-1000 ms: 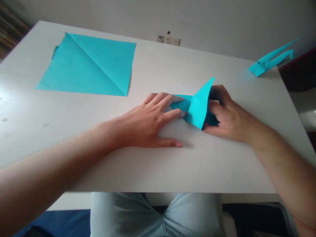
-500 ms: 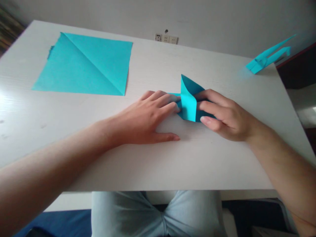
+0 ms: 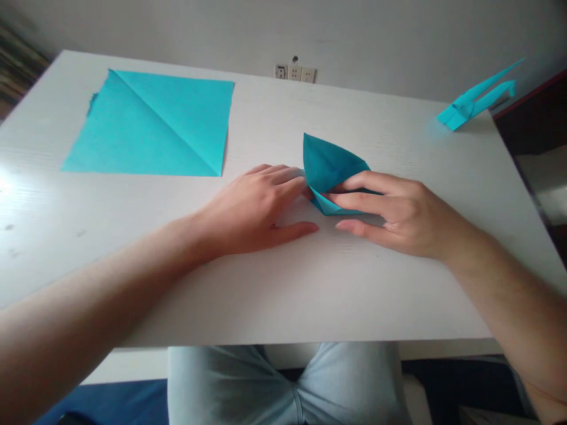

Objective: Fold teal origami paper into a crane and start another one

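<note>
A small folded piece of teal paper (image 3: 330, 162) lies on the white table between my hands, one flap standing up and spread open at the back. My left hand (image 3: 266, 206) rests flat on the table, its fingertips on the paper's left end and its thumb stretched apart. From the right, my right hand (image 3: 385, 209) reaches into the paper with its fingers extended, pressing the front layer down. Its thumb lies apart in front of the paper. The fingers cover part of the folds.
A larger teal sheet (image 3: 155, 127) with a diagonal crease lies at the table's back left. A folded teal paper figure (image 3: 469, 106) stands at the back right corner. Wall sockets (image 3: 295, 73) are behind the white table (image 3: 283, 295), and my legs are below its front edge.
My right hand's fingers have moved left, deeper into the folded paper. The front layer has gone from standing up to pressed down, and the raised flap has opened leftward.
</note>
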The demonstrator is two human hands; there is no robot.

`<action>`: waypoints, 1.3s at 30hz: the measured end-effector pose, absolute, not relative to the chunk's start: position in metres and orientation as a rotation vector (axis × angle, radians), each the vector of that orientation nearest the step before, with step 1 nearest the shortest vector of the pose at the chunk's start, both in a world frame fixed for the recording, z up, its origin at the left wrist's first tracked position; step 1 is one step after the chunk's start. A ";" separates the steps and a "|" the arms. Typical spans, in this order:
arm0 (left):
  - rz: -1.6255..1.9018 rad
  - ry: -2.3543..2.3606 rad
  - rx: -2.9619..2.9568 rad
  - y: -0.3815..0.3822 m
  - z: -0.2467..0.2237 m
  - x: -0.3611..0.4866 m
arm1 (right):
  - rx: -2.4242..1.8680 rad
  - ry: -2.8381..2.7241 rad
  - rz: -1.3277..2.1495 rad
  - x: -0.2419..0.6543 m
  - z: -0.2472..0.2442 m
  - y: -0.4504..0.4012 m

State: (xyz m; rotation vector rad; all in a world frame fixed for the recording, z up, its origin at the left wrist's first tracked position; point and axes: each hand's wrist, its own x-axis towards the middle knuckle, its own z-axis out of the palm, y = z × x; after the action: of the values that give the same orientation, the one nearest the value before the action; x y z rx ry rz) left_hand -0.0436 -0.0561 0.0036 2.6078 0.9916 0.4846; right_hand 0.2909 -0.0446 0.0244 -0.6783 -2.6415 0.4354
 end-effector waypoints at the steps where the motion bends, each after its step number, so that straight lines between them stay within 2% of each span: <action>1: 0.500 0.991 2.596 -0.055 0.004 -0.044 | -0.684 -2.635 0.462 0.291 0.025 -0.045; 7: 0.531 0.999 2.584 -0.056 0.006 -0.043 | -0.718 -2.643 0.443 0.293 0.022 -0.043; 13: 1.057 1.080 2.617 -0.062 0.015 -0.047 | -0.656 -2.727 0.336 0.293 0.019 -0.042; 17: 0.699 0.879 2.928 -0.067 0.033 -0.054 | -0.499 -2.808 0.301 0.290 0.022 -0.043; 21: 0.464 0.970 2.973 -0.068 0.047 -0.057 | -0.340 -2.781 0.232 0.289 0.020 -0.042; 30: 0.675 1.121 2.834 -0.072 0.045 -0.053 | -0.396 -2.722 0.313 0.292 0.019 -0.035; 39: 0.783 1.210 2.911 -0.064 0.020 -0.055 | -0.694 -2.611 0.784 0.298 0.030 -0.031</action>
State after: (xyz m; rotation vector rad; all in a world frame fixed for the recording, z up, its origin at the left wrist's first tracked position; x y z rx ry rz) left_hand -0.0547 -0.0641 0.0200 2.9108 1.2103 0.7829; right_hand 0.2983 -0.0306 0.0298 -0.6936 -2.6106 0.7842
